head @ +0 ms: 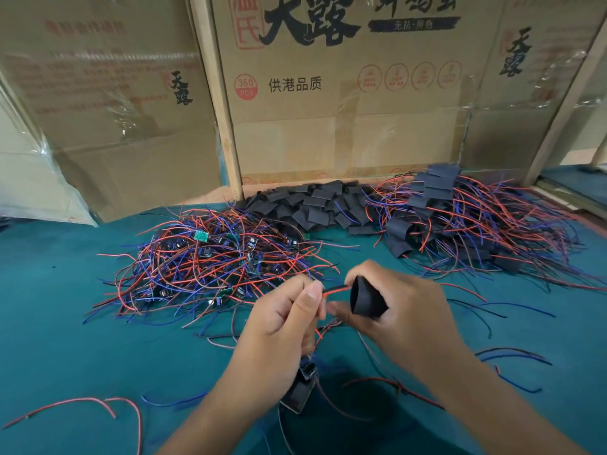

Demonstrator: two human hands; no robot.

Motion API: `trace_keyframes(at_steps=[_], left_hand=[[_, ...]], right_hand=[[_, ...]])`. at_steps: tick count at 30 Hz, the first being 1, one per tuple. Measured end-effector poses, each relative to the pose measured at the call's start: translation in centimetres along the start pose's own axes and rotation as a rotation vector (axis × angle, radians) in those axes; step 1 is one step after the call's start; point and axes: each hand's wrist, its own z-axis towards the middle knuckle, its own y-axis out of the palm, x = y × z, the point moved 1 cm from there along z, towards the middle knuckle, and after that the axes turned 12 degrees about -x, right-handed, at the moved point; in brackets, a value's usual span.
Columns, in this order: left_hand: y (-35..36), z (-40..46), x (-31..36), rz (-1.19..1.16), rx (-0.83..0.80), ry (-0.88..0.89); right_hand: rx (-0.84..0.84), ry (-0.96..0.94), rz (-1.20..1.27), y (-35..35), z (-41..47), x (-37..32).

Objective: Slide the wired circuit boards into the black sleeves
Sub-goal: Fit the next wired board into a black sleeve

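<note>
My left hand (282,320) pinches the red and black wires (335,289) of a circuit board (300,387) that dangles below my wrist. Their ends point into the open mouth of a black sleeve (366,298), which my right hand (404,310) grips between thumb and fingers. A tangled heap of wired boards (210,257) lies on the teal table at the left. Behind it sits a pile of empty black sleeves (315,203). At the right is a heap of sleeved boards (460,218) with wires trailing out.
Cardboard boxes (328,93) stand as a wall along the table's back edge. Loose red, blue and black wires (98,405) lie scattered on the teal surface (65,323) near my arms and at the front left.
</note>
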Motion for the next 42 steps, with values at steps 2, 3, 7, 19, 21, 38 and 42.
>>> trace_keyframes(at_steps=[2,3,7,19,21,38,42], left_hand=[[0.0,-0.1,0.0,0.075,-0.018,0.002],[-0.1,-0.1,0.0,0.113,-0.02,0.002],[-0.3,-0.2,0.3,0.372,-0.029,0.03],[0.2,-1.0,-0.6,0.53,-0.078,0.023],[0.3,-0.8,-0.7,0.358,-0.083,0.023],[-0.8,1.0,-0.6,-0.696,0.3,-0.123],[-1.2,1.0,-0.6,-0.693,0.295,-0.117]], right_hand=[[0.015,-0.028,-0.008,0.0,-0.1,0.0],[0.025,-0.043,-0.017,0.0,-0.1,0.0],[0.048,-0.138,-0.125,-0.1,0.0,0.1],[-0.26,-0.122,-0.353,-0.8,0.1,-1.8],[-0.271,-0.107,-0.368,-1.4,0.1,-1.9],[-0.499,0.028,0.08,4.1,-1.8,-2.7],[-0.45,0.057,0.255,3.8,-1.5,-2.1]])
